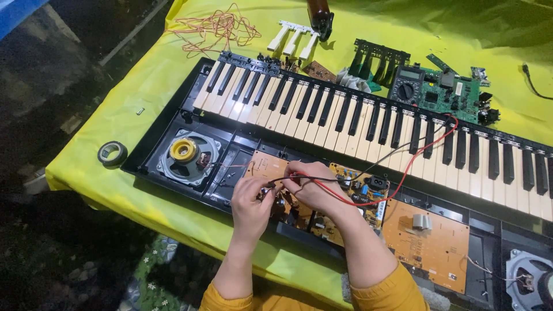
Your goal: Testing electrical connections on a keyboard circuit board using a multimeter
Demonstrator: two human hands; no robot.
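Note:
An opened electronic keyboard [345, 121] lies on a yellow cloth, its circuit boards exposed. My left hand [252, 201] holds a black test probe over a brown circuit board [271, 167]. Beside it, touching, my right hand [314, 187] holds the red probe over the same board area. The black lead [397, 151] and the red lead [412, 164] run across the keys to a multimeter [408, 87] behind the keyboard. The probe tips are hidden by my fingers.
A speaker [185, 154] sits at the case's left end, another [533, 282] at the right. A tape roll [112, 152] lies left. Loose white keys [292, 39], black key strip [377, 57], green board [455, 95], tangled wire [216, 29] lie behind.

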